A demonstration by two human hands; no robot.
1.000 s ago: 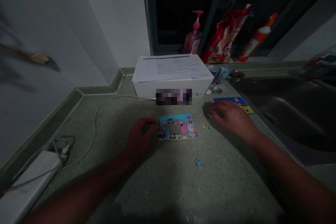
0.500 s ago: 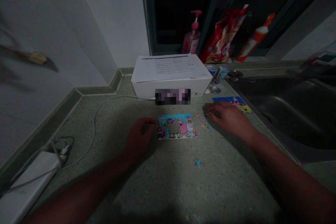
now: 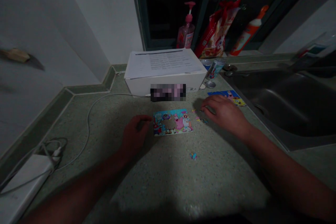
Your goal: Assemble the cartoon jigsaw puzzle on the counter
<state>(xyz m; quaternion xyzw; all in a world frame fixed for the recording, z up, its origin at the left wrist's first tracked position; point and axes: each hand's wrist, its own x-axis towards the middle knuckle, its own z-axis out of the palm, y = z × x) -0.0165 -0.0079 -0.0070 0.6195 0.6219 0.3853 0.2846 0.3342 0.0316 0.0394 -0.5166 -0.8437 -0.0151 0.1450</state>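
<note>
A small colourful cartoon jigsaw puzzle (image 3: 172, 122) lies flat on the speckled green countertop (image 3: 162, 178). My left hand (image 3: 135, 134) rests curled at the puzzle's left edge, thumb and fingers touching its border. My right hand (image 3: 223, 112) lies palm down just right of the puzzle, fingers bent over several tiny loose pieces (image 3: 199, 118); whether they pinch one is hidden. One more loose piece (image 3: 193, 155) sits alone nearer to me. A second picture card (image 3: 231, 97) lies beyond my right hand.
A white box (image 3: 164, 73) with a printed sheet on top stands behind the puzzle, a white cable (image 3: 88, 126) running left to a power strip (image 3: 23, 182). A steel sink (image 3: 286, 105) is on the right. A pink pump bottle (image 3: 185, 35), red bag (image 3: 217, 31) and orange bottle (image 3: 246, 35) stand on the sill.
My right hand has slid slightly left, toward the loose pieces by the puzzle. The view has shifted a little; my left hand stays at the puzzle's edge.
</note>
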